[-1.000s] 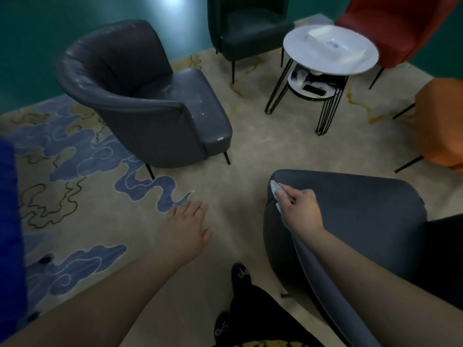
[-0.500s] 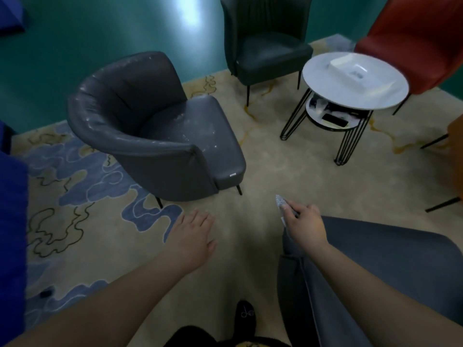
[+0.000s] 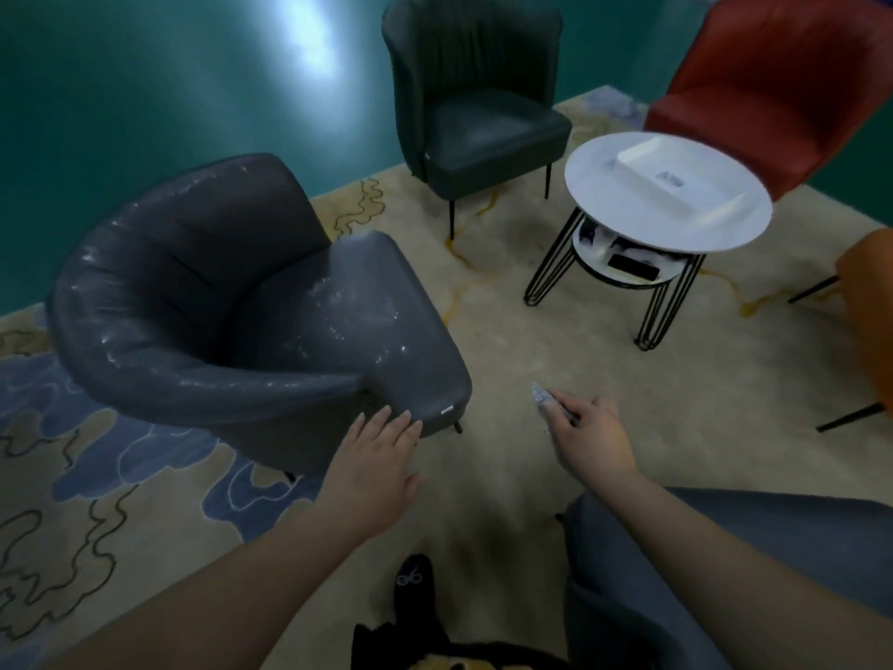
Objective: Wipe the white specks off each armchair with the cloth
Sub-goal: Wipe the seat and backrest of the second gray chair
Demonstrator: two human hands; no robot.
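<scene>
A dark grey armchair (image 3: pixel 251 307) stands at the left, with white specks scattered over its seat and curved back. My left hand (image 3: pixel 374 459) reaches with straight fingers to the chair's front corner; its fingertips lie at the seat's lower edge. My right hand (image 3: pixel 587 437) hovers over the carpet to the right of the chair and pinches a small crumpled whitish cloth (image 3: pixel 540 395), whose tip sticks out past the fingers. A grey-blue armchair (image 3: pixel 792 534) sits under my right forearm at the lower right.
A dark green chair (image 3: pixel 476 104) stands at the back. A round white table (image 3: pixel 669 193) on black wire legs holds a white tray, with a red chair (image 3: pixel 773 84) behind it and an orange chair (image 3: pixel 870 311) at the right edge. My dark shoe (image 3: pixel 413 580) shows below.
The view has moved toward the speckled grey armchair. My left hand has reached forward to its front corner. My right hand has left the grey-blue chair, still pinching the cloth.
</scene>
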